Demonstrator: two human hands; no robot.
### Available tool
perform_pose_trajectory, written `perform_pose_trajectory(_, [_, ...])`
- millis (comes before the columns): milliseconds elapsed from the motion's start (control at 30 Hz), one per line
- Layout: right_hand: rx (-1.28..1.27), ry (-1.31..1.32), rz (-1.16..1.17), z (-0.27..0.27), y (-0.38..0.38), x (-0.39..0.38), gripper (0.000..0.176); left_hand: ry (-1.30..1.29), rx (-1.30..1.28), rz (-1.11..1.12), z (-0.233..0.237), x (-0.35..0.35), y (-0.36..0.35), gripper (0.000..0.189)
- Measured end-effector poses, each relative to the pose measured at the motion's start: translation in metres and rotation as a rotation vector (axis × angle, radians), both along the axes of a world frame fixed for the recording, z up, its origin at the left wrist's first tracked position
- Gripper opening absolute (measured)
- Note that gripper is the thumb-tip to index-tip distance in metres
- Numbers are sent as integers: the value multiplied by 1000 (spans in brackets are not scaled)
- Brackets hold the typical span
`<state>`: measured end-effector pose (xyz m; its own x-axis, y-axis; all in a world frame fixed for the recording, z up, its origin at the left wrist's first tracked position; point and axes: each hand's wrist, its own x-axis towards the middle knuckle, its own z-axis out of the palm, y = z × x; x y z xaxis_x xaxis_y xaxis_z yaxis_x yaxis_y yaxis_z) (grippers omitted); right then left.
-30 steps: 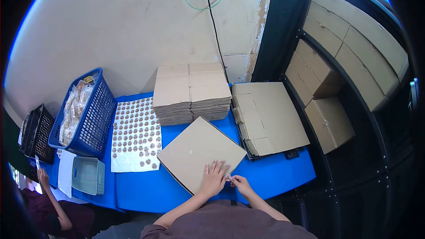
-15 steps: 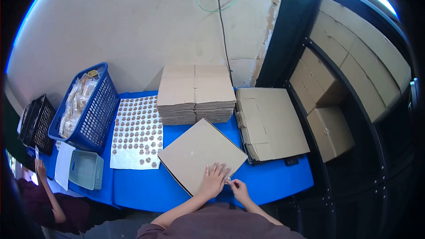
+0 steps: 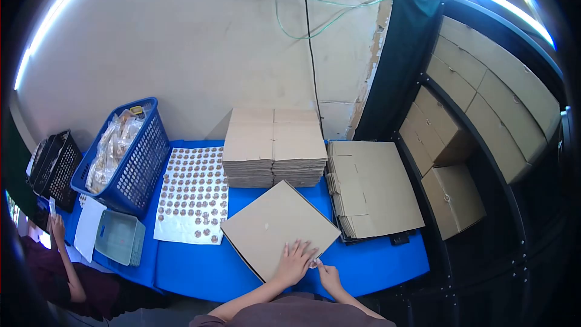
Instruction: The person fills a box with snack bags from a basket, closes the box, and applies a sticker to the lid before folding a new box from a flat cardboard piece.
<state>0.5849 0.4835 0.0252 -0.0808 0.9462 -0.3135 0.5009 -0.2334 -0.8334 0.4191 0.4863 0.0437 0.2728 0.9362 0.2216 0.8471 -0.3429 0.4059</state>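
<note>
A flat cardboard box lies turned cornerwise on the blue table in front of me. My left hand rests on its top near the front right edge, fingers spread. Beside it, my right hand pinches a small, shiny round sticker against that edge. Some of the sticker is covered by my fingers. Rows of similar round stickers fill a white sheet left of the box; its lower left part is bare.
Behind the box stands a stack of flat cardboard; another stack lies right. A blue basket of plastic packets and a grey-green tray are left. Shelves hold boxes at right. Another person's hand shows far left.
The view has tilted up a little, so things sit lower in it. My right hand has shifted slightly at the box edge with the sticker. My left hand stays flat on the box.
</note>
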Motion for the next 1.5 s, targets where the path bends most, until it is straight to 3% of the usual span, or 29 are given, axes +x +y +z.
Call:
perform_pose_trajectory(167, [104, 219, 28, 9, 1, -14, 47, -4, -46, 1, 2, 8, 2, 45])
perform_pose_trajectory(233, [206, 71, -29, 14, 0, -24, 43, 29, -34, 1, -6, 2, 1, 44])
perform_pose_trajectory(300, [212, 90, -26, 9, 1, -25, 37, 40, -18, 1, -5, 3, 1, 43])
perform_pose_trajectory(467, [10, 153, -34, -7, 6, -20, 41, 40, -7, 5, -3, 4, -1, 44])
perform_pose_trajectory(700, [165, 102, -3, -24, 3, -17, 42, -59, 8, 17, -6, 3, 1, 43])
perform_pose_trajectory(800, [77, 147, -10, -29, 5, -15, 42, -53, -5, 14, -7, 3, 2, 43])
perform_pose_trajectory(867, [-144, 343, -53, -26, 6, -16, 42, -49, -25, 16, -8, 5, 1, 43])
perform_pose_trajectory(1267, [-56, 310, -80, -33, 8, -29, 31, -121, -67, -56, -12, -1, 3, 48])
perform_pose_trajectory(1500, [-153, 279, -117, -21, 10, -30, 33, -72, -42, -47, -8, 0, 3, 47])
